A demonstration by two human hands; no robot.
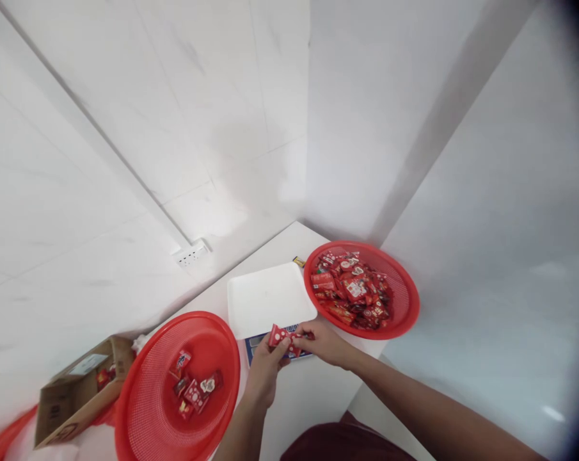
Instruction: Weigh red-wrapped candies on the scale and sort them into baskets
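Observation:
In the head view my left hand (264, 370) is closed on a red snack packet with white dots (278, 335). My right hand (326, 344) pinches the packet's right side, where the fingers hide part of it. Both hands are over the front of a blue weighing scale (253, 349) with a white tray (267, 298) on top. To the right, a red plastic basket (408, 294) holds a heap of red packets (354, 288). A second red basket (142, 390), at the left, has several small packets (196, 394) at its bottom.
An open cardboard box (78, 397) with a few red items inside stands at the far left. Behind the white table (313, 387) are walls meeting in a corner, with a power socket (192, 254) on the left one. A small yellow-black packet (299, 262) lies beside the right basket.

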